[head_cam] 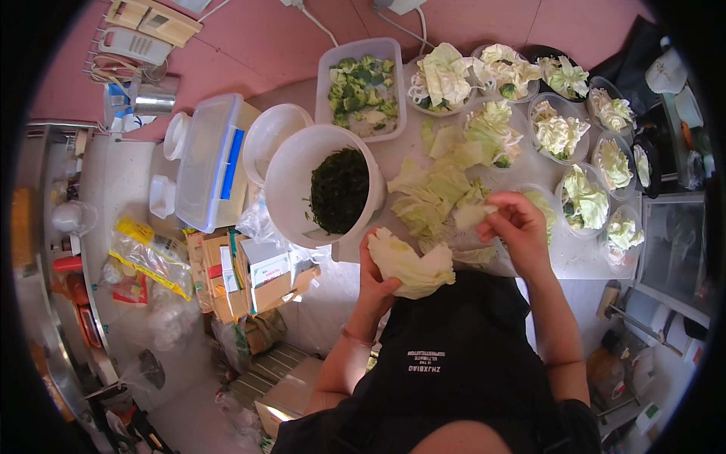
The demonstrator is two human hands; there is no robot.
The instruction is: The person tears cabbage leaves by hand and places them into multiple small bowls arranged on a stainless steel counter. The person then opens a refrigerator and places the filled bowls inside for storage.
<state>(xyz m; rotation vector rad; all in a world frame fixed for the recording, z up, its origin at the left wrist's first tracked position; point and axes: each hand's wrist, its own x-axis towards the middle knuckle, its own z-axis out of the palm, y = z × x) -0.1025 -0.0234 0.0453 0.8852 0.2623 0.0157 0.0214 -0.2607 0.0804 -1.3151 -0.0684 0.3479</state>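
My left hand (379,284) grips a pale cabbage leaf piece (411,267) at the counter's front edge. Higher and to the right, my right hand (513,227) pinches a small torn cabbage piece (473,216) between thumb and fingers. Loose cabbage leaves (434,184) lie heaped on the counter just beyond both hands. Partly hidden behind my right hand is a round clear bowl (539,198) with cabbage in it. Several more clear bowls stand to the right, among them one (584,198) holding cabbage over greens. Some bowls also show white mushrooms and broccoli.
A white bucket of dark green seaweed-like strips (283,193) stands left of the leaves, near an empty-looking white tub (276,133). Behind is a plastic bin of broccoli (323,85). A lidded storage box (204,164) and flattened cardboard (269,284) are at the left.
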